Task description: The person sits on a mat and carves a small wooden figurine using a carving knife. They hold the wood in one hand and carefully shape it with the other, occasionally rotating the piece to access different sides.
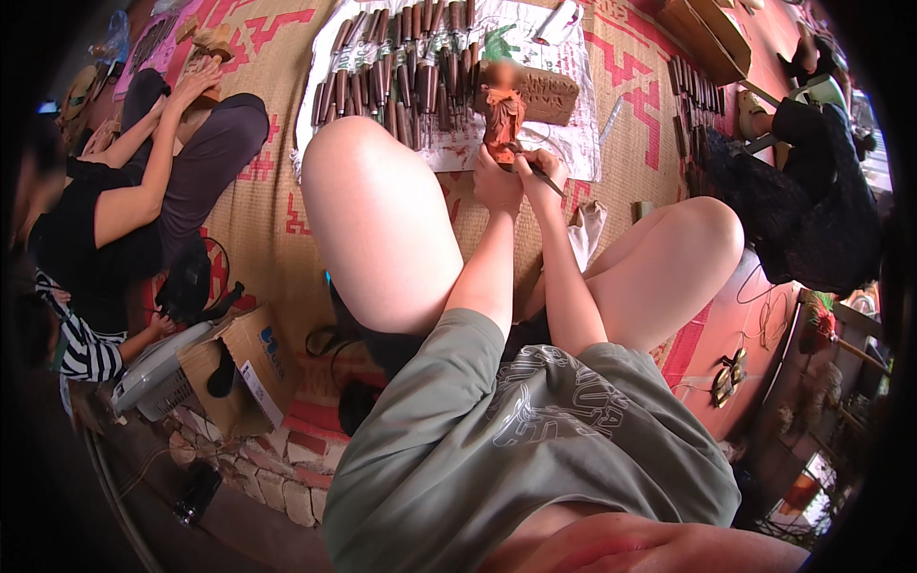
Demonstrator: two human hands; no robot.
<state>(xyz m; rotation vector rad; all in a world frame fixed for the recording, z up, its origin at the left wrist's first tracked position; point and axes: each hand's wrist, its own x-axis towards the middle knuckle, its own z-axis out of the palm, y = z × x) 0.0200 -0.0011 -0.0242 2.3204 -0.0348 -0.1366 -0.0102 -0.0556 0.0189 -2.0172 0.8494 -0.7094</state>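
My left hand [498,183] is closed around the lower end of a reddish-brown carved wooden figurine [503,116], which stands roughly upright over the edge of the white cloth. Beside it, my right hand [543,170] grips a slender dark-handled tool [548,180], its front end at the figurine's base. The tip is too small to tell whether it is a blade or a brush. Just behind the figurine lies a brown wooden block [552,96] with carved marks. Rows of wooden-handled carving chisels [406,84] lie to the left on the cloth.
The printed white cloth [577,153] lies on a patterned straw mat [630,110]. More chisels [698,91] are at the right. A person [134,196] sits at the left handling a wooden piece; another person [812,143] is at the right. A cardboard box [234,368] stands at the lower left.
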